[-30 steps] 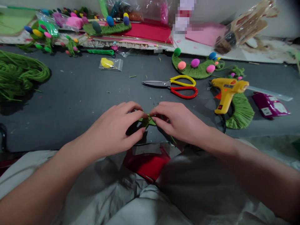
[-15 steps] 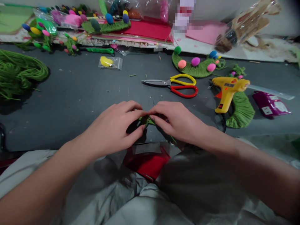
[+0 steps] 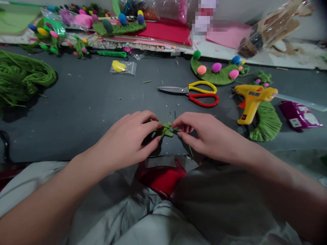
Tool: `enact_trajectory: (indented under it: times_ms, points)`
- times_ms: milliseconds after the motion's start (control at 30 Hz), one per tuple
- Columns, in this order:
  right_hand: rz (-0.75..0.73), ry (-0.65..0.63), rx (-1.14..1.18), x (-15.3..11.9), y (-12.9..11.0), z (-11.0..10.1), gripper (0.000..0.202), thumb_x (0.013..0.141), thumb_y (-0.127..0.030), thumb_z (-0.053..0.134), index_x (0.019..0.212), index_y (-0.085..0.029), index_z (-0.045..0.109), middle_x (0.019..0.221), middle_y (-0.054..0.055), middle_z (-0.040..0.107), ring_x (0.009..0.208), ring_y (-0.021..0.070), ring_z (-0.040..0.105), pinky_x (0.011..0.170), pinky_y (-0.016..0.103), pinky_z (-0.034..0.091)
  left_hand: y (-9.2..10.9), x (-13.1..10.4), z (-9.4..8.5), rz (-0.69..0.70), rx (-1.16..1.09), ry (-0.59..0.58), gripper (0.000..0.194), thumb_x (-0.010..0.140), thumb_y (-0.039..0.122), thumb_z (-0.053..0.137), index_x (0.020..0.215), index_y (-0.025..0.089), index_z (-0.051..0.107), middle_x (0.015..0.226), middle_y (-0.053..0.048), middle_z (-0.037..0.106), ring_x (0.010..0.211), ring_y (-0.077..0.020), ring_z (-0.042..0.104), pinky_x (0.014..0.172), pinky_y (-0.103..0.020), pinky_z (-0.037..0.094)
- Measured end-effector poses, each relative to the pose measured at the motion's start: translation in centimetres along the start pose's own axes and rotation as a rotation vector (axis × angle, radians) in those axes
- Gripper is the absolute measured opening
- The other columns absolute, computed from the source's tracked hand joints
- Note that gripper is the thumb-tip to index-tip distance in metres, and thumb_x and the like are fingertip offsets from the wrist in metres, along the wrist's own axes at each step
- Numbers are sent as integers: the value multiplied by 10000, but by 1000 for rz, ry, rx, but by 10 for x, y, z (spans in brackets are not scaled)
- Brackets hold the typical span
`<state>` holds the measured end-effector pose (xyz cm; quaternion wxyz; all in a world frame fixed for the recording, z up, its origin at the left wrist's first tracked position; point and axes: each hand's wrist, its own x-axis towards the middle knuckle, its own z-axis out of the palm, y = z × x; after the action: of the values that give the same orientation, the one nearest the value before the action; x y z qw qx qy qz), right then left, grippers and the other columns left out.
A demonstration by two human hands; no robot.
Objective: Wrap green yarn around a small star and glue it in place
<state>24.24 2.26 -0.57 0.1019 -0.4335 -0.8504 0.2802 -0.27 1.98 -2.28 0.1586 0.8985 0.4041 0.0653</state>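
Observation:
Near the table's front edge, my left hand [image 3: 135, 136] pinches a small green yarn-wrapped piece [image 3: 167, 130], star-like in outline, between thumb and fingers. Part of it is hidden under those fingers. Just to the right, my right hand [image 3: 201, 131] is closed on a strand of green yarn [image 3: 175, 129] that runs to the piece. A loose yarn end hangs below the right fingers. Beyond both hands lie scissors [image 3: 187, 90] with one yellow and one red handle, blades pointing left.
A yellow glue gun [image 3: 251, 102] rests against a green yarn-wrapped crescent [image 3: 267, 122] at right, beside a purple packet [image 3: 300, 115]. Another crescent with pompoms [image 3: 222, 76] lies behind. Green yarn [image 3: 22, 78] is heaped at left; a small bag [image 3: 122, 67] lies behind the hands.
My right hand has drawn away to the right from my left, stretching the yarn strand between them. More of the green piece shows now. The whole view has shifted slightly.

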Motion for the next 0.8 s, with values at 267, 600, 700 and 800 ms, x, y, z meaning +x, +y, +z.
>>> enact_trajectory:
  times_ms: [267, 600, 700, 800]
  points:
    - [-3, 67, 61, 0, 1, -6, 157, 938, -144, 578, 992, -172, 722, 936, 48, 693, 863, 178, 637, 772, 282, 457, 1, -2, 0, 29, 28, 60, 373, 971, 357, 496, 1267, 208, 667, 1337, -110, 630, 1164, -301, 621, 972, -468, 500]
    - [16, 55, 58, 7, 4, 0, 178, 924, -104, 583, 987, -142, 744, 908, 47, 684, 819, 161, 613, 755, 273, 442, -4, -23, 2, 105, 69, -60, 683, 980, 449, 527, 1583, 177, 356, 1645, -100, 373, 1461, -316, 426, 1204, -496, 355]
    - [20, 42, 50, 7, 5, 1, 181, 924, -107, 581, 989, -150, 744, 907, 43, 680, 810, 158, 610, 739, 271, 439, -10, -27, 1, 13, -5, -105, 831, 966, 513, 539, 1645, 227, 155, 1625, -99, 409, 1409, -322, 493, 1116, -476, 455]
    - [16, 35, 57, 7, 5, 2, 182, 930, -112, 575, 985, -150, 744, 904, 40, 677, 800, 155, 607, 731, 270, 438, -12, -29, -2, -57, -69, -117, 951, 961, 538, 541, 1648, 264, -57, 1625, -81, 413, 1387, -312, 520, 1049, -443, 505]
